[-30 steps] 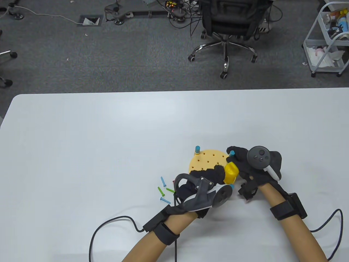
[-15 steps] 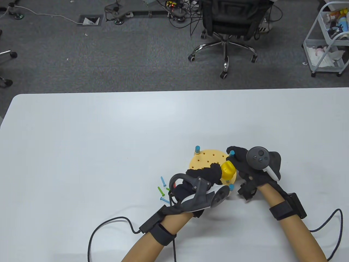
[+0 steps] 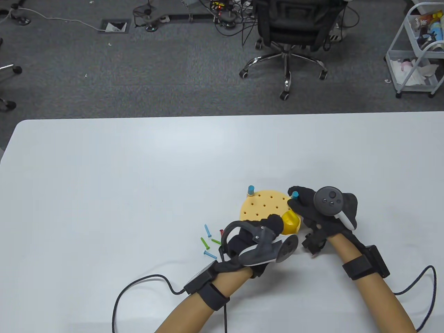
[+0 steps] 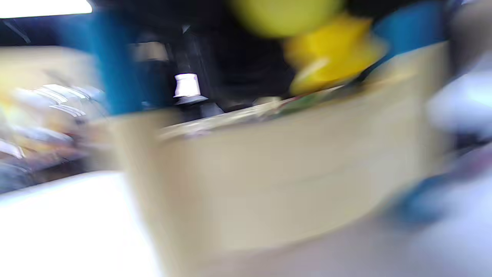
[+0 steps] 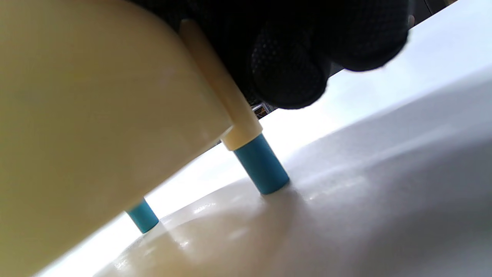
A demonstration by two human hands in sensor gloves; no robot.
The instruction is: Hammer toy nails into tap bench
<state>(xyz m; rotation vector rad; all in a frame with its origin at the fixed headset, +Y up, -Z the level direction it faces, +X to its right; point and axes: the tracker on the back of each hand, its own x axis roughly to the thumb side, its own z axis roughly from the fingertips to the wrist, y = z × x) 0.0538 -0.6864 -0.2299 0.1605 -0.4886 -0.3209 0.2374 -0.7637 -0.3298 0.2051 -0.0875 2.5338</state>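
Starting at the left of the table [image 3: 104,166], a loose scatter of toy nails [image 3: 209,241], blue, green and one red, lies just beside my left hand [image 3: 256,239]. That hand is curled round the handle of the yellow toy hammer [image 3: 290,222], and the hammer head sits low over the near edge of the tap bench [image 3: 265,204]. The left wrist view is smeared with motion blur; I make out only a yellow head close above the cream rim of the bench, and I cannot tell whether it touches a nail.

The bench is a round cream disc pierced with holes, standing on blue-tipped legs [image 5: 261,169], near the table's front edge and between my two hands. The holes I can see from above look unfilled; the part under the hammer is hidden.

On the right, my right hand [image 3: 322,211] grips the bench at its rim, fingers [image 5: 292,73] wrapped round the corner post, steadying it.

I judge this to be the striking step, with most of the task ahead. The next move calls for a short, square blow straight down on the nail head, the right hand bracing the bench so it does not skid or tip, then fetching another nail from the pile.
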